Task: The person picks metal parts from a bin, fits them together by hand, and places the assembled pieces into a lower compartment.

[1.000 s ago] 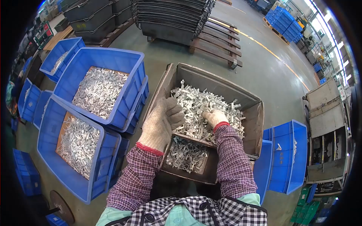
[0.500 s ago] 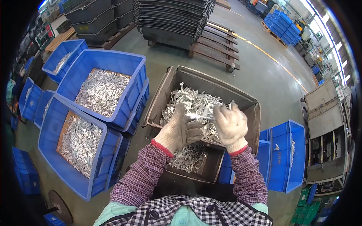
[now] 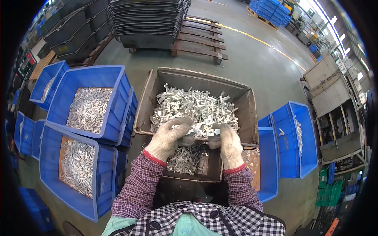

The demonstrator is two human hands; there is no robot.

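Observation:
Both my hands wear off-white knit gloves with red cuffs, low over the near edge of a worn grey bin. A heap of small silvery metal parts fills its floor. My left hand is closed, thumb and fingers curled together at the heap's near side; what lies between its fingertips is too small to make out. My right hand faces it a short way off, pinching a small metal part. Below my hands, a second dark bin holds darker metal pieces.
Blue crates of similar parts stand stacked at the left. More blue crates are at the right, beside a metal cabinet. Stacked dark bins and a wooden pallet are farther back.
My hands have come down from above the heap to its near edge, and the piece held between them no longer shows there. The view has shifted, so the surroundings sit further left.

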